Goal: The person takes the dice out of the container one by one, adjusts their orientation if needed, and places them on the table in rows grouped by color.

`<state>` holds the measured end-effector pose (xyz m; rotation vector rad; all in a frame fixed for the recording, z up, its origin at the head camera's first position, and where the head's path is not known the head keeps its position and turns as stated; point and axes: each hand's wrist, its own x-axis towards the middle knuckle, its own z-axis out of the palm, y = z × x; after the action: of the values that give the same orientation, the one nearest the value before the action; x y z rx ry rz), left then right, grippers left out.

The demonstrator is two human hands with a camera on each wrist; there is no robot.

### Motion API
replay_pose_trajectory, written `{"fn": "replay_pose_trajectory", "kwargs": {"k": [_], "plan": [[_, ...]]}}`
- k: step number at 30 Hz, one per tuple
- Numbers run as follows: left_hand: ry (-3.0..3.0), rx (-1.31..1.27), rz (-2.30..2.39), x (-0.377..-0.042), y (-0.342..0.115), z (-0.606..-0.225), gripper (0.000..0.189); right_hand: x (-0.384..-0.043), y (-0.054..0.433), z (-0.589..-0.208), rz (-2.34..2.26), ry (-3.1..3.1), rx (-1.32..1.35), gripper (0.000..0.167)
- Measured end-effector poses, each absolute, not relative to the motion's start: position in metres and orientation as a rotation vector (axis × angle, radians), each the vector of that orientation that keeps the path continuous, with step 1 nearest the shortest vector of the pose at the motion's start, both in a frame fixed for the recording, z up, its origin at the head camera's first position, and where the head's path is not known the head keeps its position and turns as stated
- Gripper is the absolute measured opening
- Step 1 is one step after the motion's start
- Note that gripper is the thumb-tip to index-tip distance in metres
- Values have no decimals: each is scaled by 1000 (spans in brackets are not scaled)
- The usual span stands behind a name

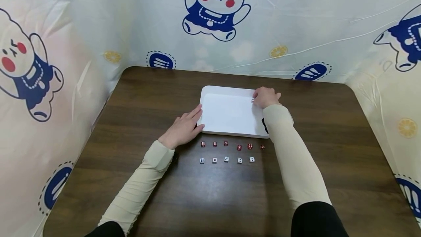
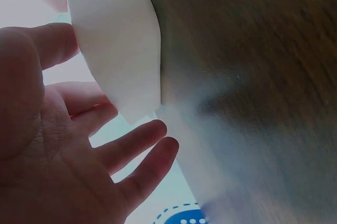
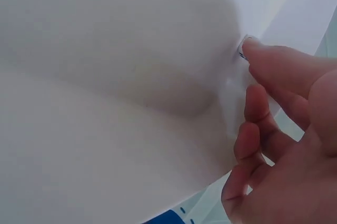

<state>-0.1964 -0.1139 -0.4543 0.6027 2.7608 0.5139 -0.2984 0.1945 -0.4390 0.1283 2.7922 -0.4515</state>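
Observation:
A shallow white tray [image 1: 227, 111] sits on the brown table. My left hand [image 1: 185, 126] rests against the tray's left side, its fingers mostly straight along the rim; the left wrist view shows fingertips [image 2: 68, 42] at the tray wall. At the far right corner, my right hand [image 1: 265, 98] pinches a small white die [image 1: 252, 100] inside the tray. In the right wrist view the die [image 3: 243, 48] peeks out beside the thumb, partly hidden by it, while the other fingers curl loosely below.
In front of the tray, a row of several red dice [image 1: 239, 147] lies on the wooden table [image 1: 148, 94]. Nearer to me is a row of several white dice [image 1: 239, 160]. A printed curtain [image 1: 158, 17] hangs around the table's back and sides.

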Motion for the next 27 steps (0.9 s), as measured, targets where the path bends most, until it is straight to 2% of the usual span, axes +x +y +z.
{"fn": "replay_pose_trajectory", "kwargs": {"k": [27], "plan": [[2774,611,530,-194,-114,-453,63,-297,191,-448,-427,2810,154,18]]}}
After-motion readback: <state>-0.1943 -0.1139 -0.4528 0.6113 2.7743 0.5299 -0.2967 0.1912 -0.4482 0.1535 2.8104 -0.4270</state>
